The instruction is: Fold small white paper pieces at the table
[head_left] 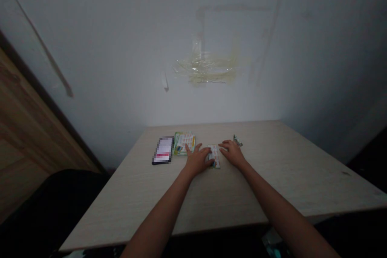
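Observation:
A small printed packet or folded leaflet [215, 156], white with coloured print, lies flat on the table between my hands. My left hand [198, 161] has its fingers spread, with the thumb and fingertips resting at the packet's left edge. Just right of the packet is my right hand [232, 153], its fingers stretched toward it and a small gap apart. A stack of similar green-and-white printed pieces [184, 143] lies beyond my left hand. Behind my right hand sits a small crumpled green-and-white scrap [238, 141], partly hidden by the hand.
A phone [163, 150] with a lit, blurred screen lies left of the stack. The pale wooden table [145, 201] meets a grey wall [121, 48] carrying strips of clear tape [208, 70]. A dark shape [66, 197] stands off the table's left side, near brown wood [24, 129].

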The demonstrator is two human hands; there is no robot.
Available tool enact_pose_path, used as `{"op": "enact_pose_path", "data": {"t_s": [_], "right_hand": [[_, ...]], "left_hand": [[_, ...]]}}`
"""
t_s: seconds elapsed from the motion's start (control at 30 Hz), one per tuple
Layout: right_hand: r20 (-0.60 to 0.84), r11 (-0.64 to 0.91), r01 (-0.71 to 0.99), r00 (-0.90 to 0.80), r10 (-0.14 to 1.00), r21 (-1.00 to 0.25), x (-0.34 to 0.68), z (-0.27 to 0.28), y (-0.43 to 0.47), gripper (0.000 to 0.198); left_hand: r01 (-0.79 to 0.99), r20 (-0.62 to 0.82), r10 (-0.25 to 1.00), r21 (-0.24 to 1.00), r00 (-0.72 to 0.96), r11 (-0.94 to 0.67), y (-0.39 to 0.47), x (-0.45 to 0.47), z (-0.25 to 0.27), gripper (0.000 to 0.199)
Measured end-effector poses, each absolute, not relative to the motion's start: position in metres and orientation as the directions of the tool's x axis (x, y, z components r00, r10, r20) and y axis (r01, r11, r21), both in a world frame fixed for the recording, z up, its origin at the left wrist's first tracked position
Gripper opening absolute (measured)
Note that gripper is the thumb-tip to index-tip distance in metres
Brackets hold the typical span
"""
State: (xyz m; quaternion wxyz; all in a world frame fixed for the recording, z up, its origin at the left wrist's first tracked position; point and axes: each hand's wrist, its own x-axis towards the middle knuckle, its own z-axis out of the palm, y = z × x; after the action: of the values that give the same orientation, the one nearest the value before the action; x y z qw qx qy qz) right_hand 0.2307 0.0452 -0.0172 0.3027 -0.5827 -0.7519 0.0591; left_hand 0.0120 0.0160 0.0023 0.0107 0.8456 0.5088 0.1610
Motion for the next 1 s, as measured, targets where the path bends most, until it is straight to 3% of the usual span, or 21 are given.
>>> {"op": "enact_pose_path", "data": {"t_s": [0.17, 0.47, 0.73, 1.0], "right_hand": [[0.444, 0.440, 0.695, -0.191, 0.875, -0.568, 0.2362, -0.0211, 0.0458, 0.013], [0.426, 0.495, 0.642, -0.275, 0.862, -0.586, 0.2380, -0.0238, 0.0453, 0.007], [0.403, 0.468, 0.663, -0.262, 0.877, -0.585, 0.2370, -0.0235, 0.0469, 0.007], [0.388, 0.398, 0.683, -0.179, 0.904, -0.612, 0.2323, -0.0223, 0.0522, 0.012]], "left_hand": [[0.868, 0.272, 0.864, 0.151, 0.424, -0.473, 0.0127, 0.0122, 0.0025, 0.047], [0.889, 0.217, 0.892, 0.152, 0.397, -0.432, 0.0158, 0.0107, 0.0005, 0.052], [0.905, 0.184, 0.903, 0.106, 0.389, -0.412, 0.0164, 0.0113, 0.0013, 0.054], [0.900, 0.163, 0.907, 0.145, 0.388, -0.412, 0.0171, 0.0113, 0.0029, 0.055]]}}
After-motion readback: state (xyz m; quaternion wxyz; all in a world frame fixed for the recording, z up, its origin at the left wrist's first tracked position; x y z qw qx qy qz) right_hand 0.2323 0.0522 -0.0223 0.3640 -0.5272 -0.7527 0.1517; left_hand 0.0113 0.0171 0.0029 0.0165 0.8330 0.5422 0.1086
